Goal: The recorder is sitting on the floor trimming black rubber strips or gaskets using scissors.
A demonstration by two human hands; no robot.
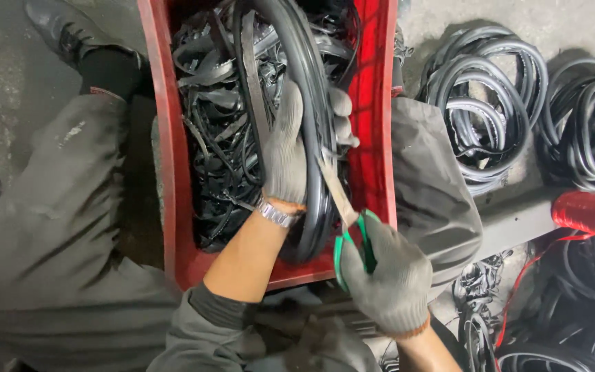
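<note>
Gloved and curled tight, our left hand (287, 148) grips a thick black rubber ring (309, 103) at the centre of the view, fingers wrapped around its band. Our right hand (388, 279), at about five o'clock from the left, is closed through the green handles of a pair of scissors (348, 227), whose blades point up toward eleven o'clock and meet the ring's edge just below our left hand.

Largest around us are our grey trousers (43, 227), filling the nine o'clock side and showing again at three o'clock beyond the bin. Between our knees stands a red plastic bin (373, 96), running from twelve o'clock down to six, and it is packed with black rubber trimmings (218, 138). The ring we hold rests inside this bin, along its right half.

At two o'clock, coils of black rubber seals (483, 96) lie on the concrete floor (8, 83), with more at four o'clock. A black shoe (63, 27) sits at eleven o'clock. A spool of red twine (590, 213) lies at three o'clock, near the right edge. Smallest is the metal wristwatch (275, 212) on our left wrist.
</note>
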